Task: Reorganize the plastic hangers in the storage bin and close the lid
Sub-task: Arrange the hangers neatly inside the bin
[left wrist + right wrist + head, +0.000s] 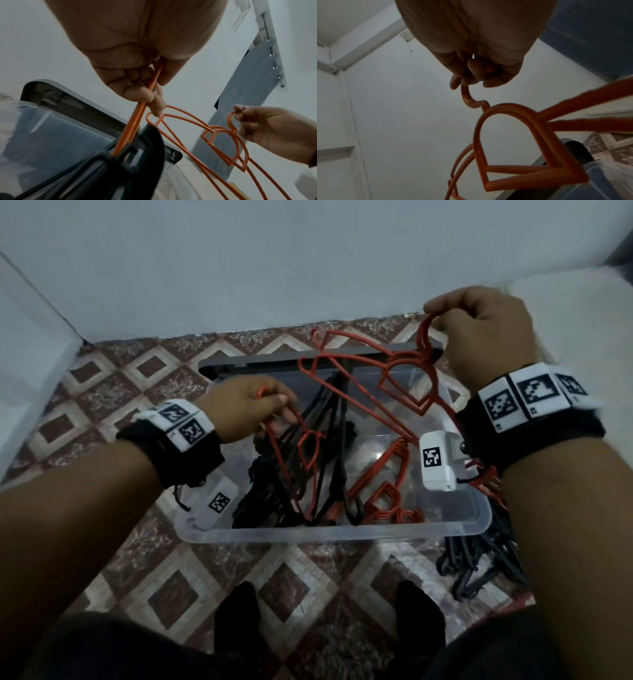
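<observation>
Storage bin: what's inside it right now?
The storage bin holds tangled black hangers and orange hangers. Its left part is covered by the left forearm and wrist camera.

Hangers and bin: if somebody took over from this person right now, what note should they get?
Left hand: grips an orange plastic hanger that reaches down among the black plastic hangers in the clear plastic storage bin.
Right hand: pinches the hook of a second orange hanger, raised over the bin's far end.
Other orange hangers lie loose in the bin; a black hanger pile sits on the patterned tile floor, right of the bin.
Grey lid is off, behind the bin.
Left: untangle, stack all hangers inside, close lid.
</observation>
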A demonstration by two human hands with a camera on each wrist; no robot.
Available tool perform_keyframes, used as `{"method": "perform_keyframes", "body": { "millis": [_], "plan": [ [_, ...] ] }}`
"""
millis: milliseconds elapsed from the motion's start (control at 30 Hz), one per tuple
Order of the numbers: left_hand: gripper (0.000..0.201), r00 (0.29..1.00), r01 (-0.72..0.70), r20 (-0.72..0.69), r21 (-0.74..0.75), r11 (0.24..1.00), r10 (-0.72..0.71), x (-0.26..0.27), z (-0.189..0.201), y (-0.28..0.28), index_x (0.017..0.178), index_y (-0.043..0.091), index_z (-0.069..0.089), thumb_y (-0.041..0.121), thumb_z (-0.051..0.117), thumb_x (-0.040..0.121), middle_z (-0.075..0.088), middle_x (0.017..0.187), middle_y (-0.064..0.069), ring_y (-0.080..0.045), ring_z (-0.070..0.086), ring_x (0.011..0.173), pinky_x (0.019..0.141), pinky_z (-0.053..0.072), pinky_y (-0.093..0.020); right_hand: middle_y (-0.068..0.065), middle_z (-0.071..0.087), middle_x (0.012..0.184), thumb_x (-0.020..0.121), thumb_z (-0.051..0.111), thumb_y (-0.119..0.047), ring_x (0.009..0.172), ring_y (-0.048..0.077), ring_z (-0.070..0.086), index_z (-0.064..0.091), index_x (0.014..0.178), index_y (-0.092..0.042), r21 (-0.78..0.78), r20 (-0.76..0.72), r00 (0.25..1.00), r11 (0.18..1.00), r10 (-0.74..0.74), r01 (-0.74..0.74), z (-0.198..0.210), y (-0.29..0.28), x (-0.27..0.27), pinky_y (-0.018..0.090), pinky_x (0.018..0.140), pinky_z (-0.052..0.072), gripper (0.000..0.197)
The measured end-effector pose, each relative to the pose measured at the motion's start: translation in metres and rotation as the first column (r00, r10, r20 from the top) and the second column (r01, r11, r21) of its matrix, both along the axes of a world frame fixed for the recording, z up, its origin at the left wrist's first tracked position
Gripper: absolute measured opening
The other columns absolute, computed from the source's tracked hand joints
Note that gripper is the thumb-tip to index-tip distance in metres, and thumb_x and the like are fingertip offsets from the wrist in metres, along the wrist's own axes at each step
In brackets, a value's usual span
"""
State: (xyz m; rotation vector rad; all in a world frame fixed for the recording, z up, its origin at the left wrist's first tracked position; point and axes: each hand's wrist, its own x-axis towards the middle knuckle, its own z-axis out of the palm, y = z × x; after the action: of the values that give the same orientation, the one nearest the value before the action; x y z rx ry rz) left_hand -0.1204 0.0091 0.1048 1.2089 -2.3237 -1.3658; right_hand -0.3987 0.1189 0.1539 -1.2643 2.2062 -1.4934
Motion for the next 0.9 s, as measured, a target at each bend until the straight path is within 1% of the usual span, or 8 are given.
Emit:
{"method": "perform_keyframes", "body": {
  "millis": [67,133,267,400,500,667,800,900],
  "plan": [
    [0.022,0.976,-0.181,-0.111,0.054,0.982,0.186,0.011,0.004,-0.001,0.104,0.015,0.067,0.018,0.045,0.102,0.075,0.093,-0.006,-0.022,0.069,0.072,0.059,0.056,-0.031,-0.009,0.068,0.073,0.079,0.047,-0.014,0.052,0.004,0.050,0.075,0.088,-0.024,-0.052,0.015,1.000,0.999,-0.004,0.005,0.004,0.001,0.001,0.018,0.048,0.041,0.031],
    [0.023,0.951,-0.257,-0.161,0.060,0.964,0.264,0.016,0.004,0.000,0.104,0.013,0.067,0.016,0.044,0.102,0.075,0.093,-0.007,-0.026,0.067,0.073,0.062,0.055,-0.035,-0.005,0.070,0.076,0.079,0.046,-0.014,0.057,0.008,0.052,0.076,0.089,-0.024,-0.066,0.015,1.000,0.998,-0.007,0.008,0.006,0.002,0.002,0.021,0.049,0.041,0.032],
    [0.022,0.981,-0.143,-0.141,-0.064,0.988,0.133,0.006,-0.003,0.008,0.107,0.020,0.064,0.020,0.043,0.102,0.075,0.095,0.003,-0.023,0.071,0.076,0.063,0.058,-0.033,0.002,0.071,0.079,0.081,0.047,-0.013,0.057,0.012,0.054,0.074,0.090,-0.024,-0.025,-0.007,1.000,0.999,0.021,-0.021,0.003,0.001,0.003,0.027,0.046,0.040,0.031],
    [0.021,0.995,-0.028,-0.100,-0.075,0.997,0.020,-0.012,-0.013,0.016,0.107,0.024,0.062,0.019,0.042,0.103,0.073,0.100,0.006,-0.018,0.071,0.081,0.069,0.060,-0.037,0.001,0.066,0.074,0.084,0.048,-0.006,0.041,-0.002,0.048,0.073,0.092,-0.017,-0.027,0.016,0.998,0.998,0.055,-0.054,0.000,0.002,-0.002,0.009,0.040,0.032,0.028],
    [0.022,0.994,0.034,-0.098,-0.052,0.998,-0.039,-0.017,-0.019,0.020,0.107,0.026,0.062,0.017,0.043,0.103,0.072,0.102,0.008,-0.016,0.070,0.086,0.073,0.060,-0.036,0.000,0.065,0.073,0.085,0.048,-0.006,0.040,0.000,0.048,0.073,0.094,-0.016,-0.013,-0.001,1.000,1.000,0.026,-0.026,-0.004,0.000,-0.007,0.008,0.039,0.031,0.028],
    [0.022,0.959,-0.008,-0.283,0.019,1.000,0.013,-0.013,-0.014,0.013,0.112,0.020,0.062,0.014,0.043,0.103,0.073,0.109,-0.001,-0.024,0.070,0.090,0.074,0.059,-0.034,-0.008,0.066,0.073,0.083,0.048,-0.010,0.044,-0.001,0.049,0.072,0.090,-0.024,0.025,-0.038,0.999,1.000,-0.003,0.004,-0.010,-0.002,-0.020,0.011,0.041,0.036,0.029],
    [0.022,0.887,-0.056,-0.454,0.081,0.995,0.087,0.002,0.000,0.000,0.114,0.013,0.062,0.012,0.043,0.103,0.071,0.112,-0.010,-0.021,0.065,0.078,0.066,0.055,-0.026,-0.013,0.068,0.078,0.082,0.048,-0.011,0.065,0.011,0.061,0.073,0.090,-0.027,0.107,-0.034,0.999,0.994,0.017,-0.013,-0.019,-0.003,-0.027,0.025,0.059,0.049,0.031],
    [0.023,0.806,-0.049,-0.574,0.175,0.983,0.143,0.011,0.016,-0.010,0.110,0.011,0.064,0.011,0.043,0.099,0.071,0.108,-0.017,-0.019,0.059,0.069,0.060,0.050,-0.025,-0.015,0.069,0.080,0.082,0.051,-0.013,0.070,0.012,0.066,0.074,0.090,-0.029,0.132,0.013,0.999,0.990,0.044,-0.045,-0.025,-0.006,-0.027,0.025,0.062,0.053,0.029]
  ]
}}
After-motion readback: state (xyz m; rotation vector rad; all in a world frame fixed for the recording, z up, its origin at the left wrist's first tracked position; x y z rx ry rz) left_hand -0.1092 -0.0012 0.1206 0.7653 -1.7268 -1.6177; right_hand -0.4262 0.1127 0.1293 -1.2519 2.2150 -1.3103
